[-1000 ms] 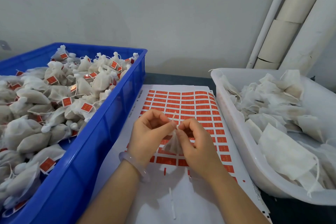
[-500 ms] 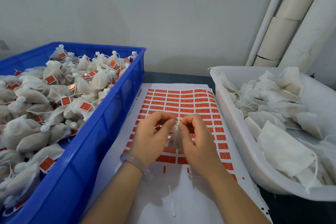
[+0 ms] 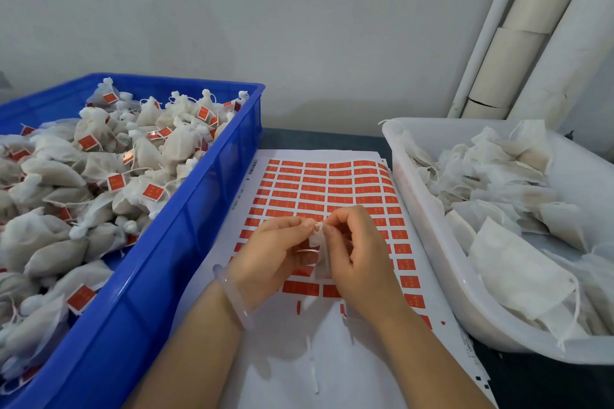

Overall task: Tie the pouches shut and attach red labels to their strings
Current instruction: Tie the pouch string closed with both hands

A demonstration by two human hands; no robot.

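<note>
Hands have edged closer over the label sheet (image 3: 332,183), left hand (image 3: 272,252) and right hand (image 3: 360,259) each pinching the white pouch (image 3: 320,244) (apparently by its string).

Glossy blue plastic crate (image 3: 172,262), translucent white plastic tub (image 3: 432,242), matt gauzy cloth pouches (image 3: 99,129), smooth paper label sheet (image 3: 332,368).

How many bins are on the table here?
2. A blue crate of tied, labelled pouches sits left of the label sheet; a white tub of flat pouches sits right of it. Others may lie outside view.
</note>
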